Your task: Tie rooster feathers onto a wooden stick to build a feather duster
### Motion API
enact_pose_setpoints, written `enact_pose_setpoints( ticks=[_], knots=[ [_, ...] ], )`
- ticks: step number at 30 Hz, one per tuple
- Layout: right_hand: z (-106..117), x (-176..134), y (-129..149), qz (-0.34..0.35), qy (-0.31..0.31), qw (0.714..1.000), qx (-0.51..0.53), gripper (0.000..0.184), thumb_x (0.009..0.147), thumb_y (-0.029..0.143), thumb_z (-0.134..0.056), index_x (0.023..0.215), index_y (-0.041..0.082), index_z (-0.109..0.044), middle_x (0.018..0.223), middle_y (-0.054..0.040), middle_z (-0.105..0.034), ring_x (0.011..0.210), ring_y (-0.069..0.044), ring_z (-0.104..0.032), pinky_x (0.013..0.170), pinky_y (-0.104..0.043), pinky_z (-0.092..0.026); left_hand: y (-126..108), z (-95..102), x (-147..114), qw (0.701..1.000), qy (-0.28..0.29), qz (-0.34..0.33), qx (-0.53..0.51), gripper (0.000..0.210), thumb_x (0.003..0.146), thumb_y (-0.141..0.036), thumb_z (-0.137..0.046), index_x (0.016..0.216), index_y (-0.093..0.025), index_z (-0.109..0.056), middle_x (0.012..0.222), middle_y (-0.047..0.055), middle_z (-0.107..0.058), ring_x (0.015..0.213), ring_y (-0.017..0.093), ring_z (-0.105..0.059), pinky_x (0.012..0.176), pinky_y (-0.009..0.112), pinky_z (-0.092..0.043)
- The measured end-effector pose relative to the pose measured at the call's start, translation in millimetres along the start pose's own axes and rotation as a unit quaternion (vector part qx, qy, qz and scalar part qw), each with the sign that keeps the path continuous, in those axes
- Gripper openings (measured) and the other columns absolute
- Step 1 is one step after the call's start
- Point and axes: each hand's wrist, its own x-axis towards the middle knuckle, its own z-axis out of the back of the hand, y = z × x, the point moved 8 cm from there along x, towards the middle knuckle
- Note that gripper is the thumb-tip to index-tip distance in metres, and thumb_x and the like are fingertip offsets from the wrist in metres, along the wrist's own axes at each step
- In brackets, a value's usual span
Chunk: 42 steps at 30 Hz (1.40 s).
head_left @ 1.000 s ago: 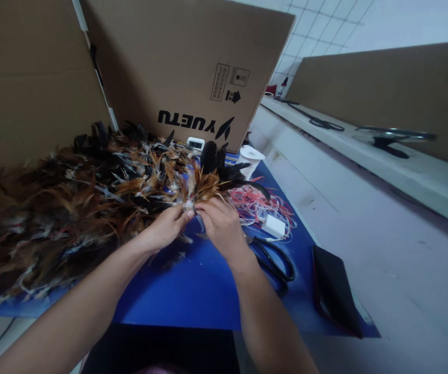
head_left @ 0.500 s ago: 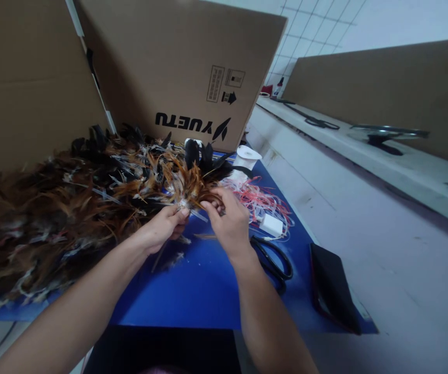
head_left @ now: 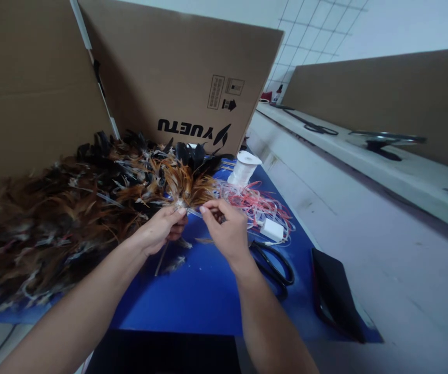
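Note:
Closed at the base of a feather bundle, my left hand pinches it where whitish material gathers. Brown and orange feathers fan upward from there, with long black ones behind. My right hand is closed just to the right, thumb and forefinger pinching the end of a thin pale strip that runs out from the bundle's base. A large pile of brown and black feathers spreads to the left of my hands. A tangle of red and white strips lies beyond my right hand.
Black-handled scissors and a black phone-like case lie on the blue table. A white spool and a white adapter are farther back. Cardboard panels stand behind the feathers; a ledge runs along the right.
My right hand has moved off the feathers' right side to the pale strip. The feathers now fan out more upright. My left hand keeps its hold, and the view has shifted slightly.

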Motion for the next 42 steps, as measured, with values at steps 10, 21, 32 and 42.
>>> enact_pose_setpoints(
  ticks=[10, 21, 32, 42],
  knots=[
    [-11.9, -6.0, 10.4, 0.024, 0.02, 0.999, -0.015, 0.011, 0.083, 0.024, -0.056, 0.08, 0.019, -0.065, 0.069, -0.0006, -0.064, 0.06, -0.012, -0.056, 0.059, -0.025, -0.046, 2.9, -0.5, 1.9, 1.0, -0.009, -0.011, 0.001, 0.035, 0.075, -0.041, -0.063, 0.068, -0.018, -0.038, 0.056, -0.008, -0.032, 0.042, 0.003, -0.023, 0.041, 0.017, -0.013],
    [0.8, -11.1, 42.1, 0.08, -0.02, 0.996, -0.029, 0.006, 0.08, 0.018, -0.061, 0.085, 0.021, -0.065, 0.072, 0.0002, -0.066, 0.063, -0.013, -0.06, 0.062, -0.026, -0.048, 1.4, -7.6, -2.9, 0.998, -0.02, -0.04, -0.044, 0.033, 0.08, -0.039, -0.058, 0.064, -0.017, -0.039, 0.053, -0.007, -0.033, 0.041, 0.004, -0.027, 0.039, 0.017, -0.017],
    [-59.6, -40.6, 2.5, 0.001, 0.368, 0.922, -0.121, 0.015, 0.081, 0.009, -0.055, 0.086, 0.018, -0.066, 0.081, -0.0026, -0.064, 0.078, -0.014, -0.058, 0.072, -0.026, -0.043, -64.5, 32.2, -30.4, 0.981, -0.058, -0.148, -0.107, 0.028, 0.081, -0.029, -0.06, 0.067, -0.017, -0.038, 0.061, -0.004, -0.039, 0.043, 0.002, -0.029, 0.038, 0.012, -0.019],
    [-127.6, -66.1, 64.6, 0.198, 0.384, 0.88, -0.194, 0.03, 0.087, 0.019, -0.049, 0.117, 0.022, -0.053, 0.123, -0.0097, -0.05, 0.101, -0.023, -0.049, 0.083, -0.037, -0.045, -95.4, 38.6, -44.5, 0.971, -0.044, -0.208, -0.111, 0.029, 0.077, -0.03, -0.066, 0.07, -0.016, -0.042, 0.063, -0.004, -0.038, 0.046, 0.002, -0.03, 0.038, 0.012, -0.021]
  ],
)
